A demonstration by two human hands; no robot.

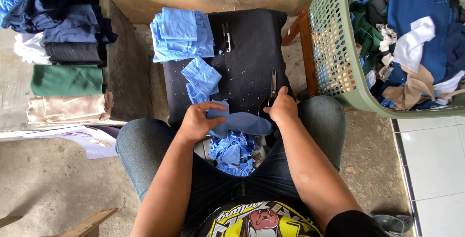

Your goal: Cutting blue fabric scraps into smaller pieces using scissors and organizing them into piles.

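Green basket (334,48) of mixed cloth stands to the right of the right hand. Black surface (252,48) lies just ahead of both hands. Folded cloth stack (63,38) sits far left of the left hand. Light blue pile (181,34) rests beyond the left hand. Blue cloth piece (242,123) spans between the hands; left hand (196,121) pinches its end, fingers curled. Right hand (282,107) closes over scissors (272,89), blades pointing away. Scraps (235,152) lie below the hands, in the lap.
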